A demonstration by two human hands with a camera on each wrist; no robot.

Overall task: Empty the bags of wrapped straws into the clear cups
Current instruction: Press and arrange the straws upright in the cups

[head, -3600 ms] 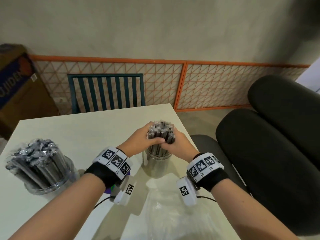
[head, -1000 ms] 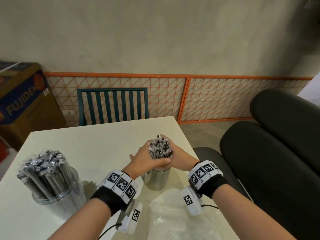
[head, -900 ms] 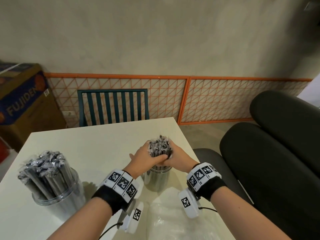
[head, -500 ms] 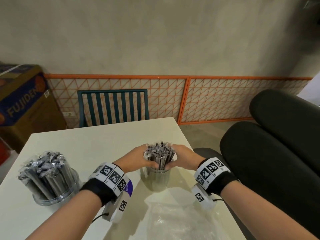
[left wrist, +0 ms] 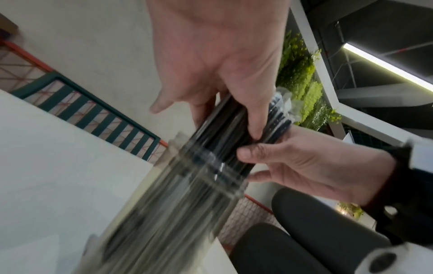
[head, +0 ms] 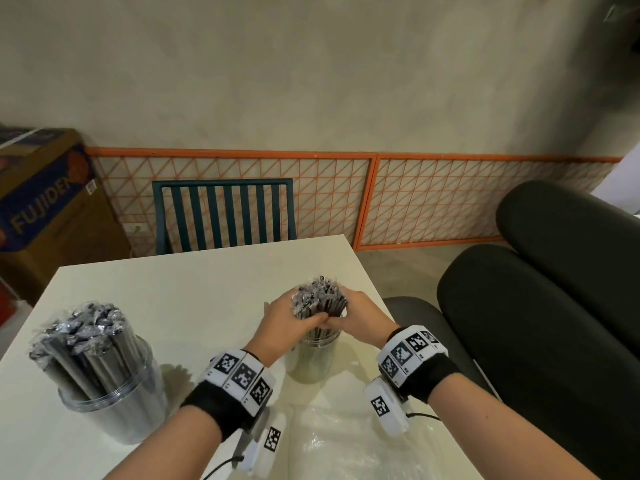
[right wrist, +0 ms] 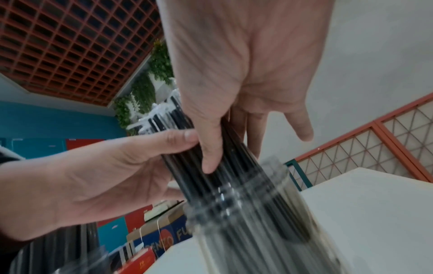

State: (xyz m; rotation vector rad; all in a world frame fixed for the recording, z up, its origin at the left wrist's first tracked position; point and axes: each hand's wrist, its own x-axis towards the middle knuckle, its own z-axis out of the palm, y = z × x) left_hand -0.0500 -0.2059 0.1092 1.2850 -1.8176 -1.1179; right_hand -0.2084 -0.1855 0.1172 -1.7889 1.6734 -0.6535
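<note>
A bundle of black wrapped straws [head: 319,302] stands in a small clear cup [head: 313,356] at the table's right middle. My left hand [head: 294,320] grips the bundle from the left and my right hand [head: 350,315] from the right, just above the cup's rim, with the thumbs meeting in front. In the left wrist view my left thumb lies across the straws [left wrist: 236,122] above the blurred cup [left wrist: 187,200]. The right wrist view has my right hand [right wrist: 211,148] wrapped round the straws [right wrist: 185,126], with the left hand [right wrist: 105,172] opposite.
A larger clear cup [head: 114,407] packed with wrapped straws stands at the table's left. An empty clear plastic bag [head: 332,441] lies on the white table [head: 194,299] near me. A dark padded chair [head: 540,323] stands right of the table, a green slatted chair [head: 225,213] behind it.
Half a second ago my hands were apart at the sides of the fanned straws. They have come together and gathered the straws into a tight bundle, thumbs touching in front.
</note>
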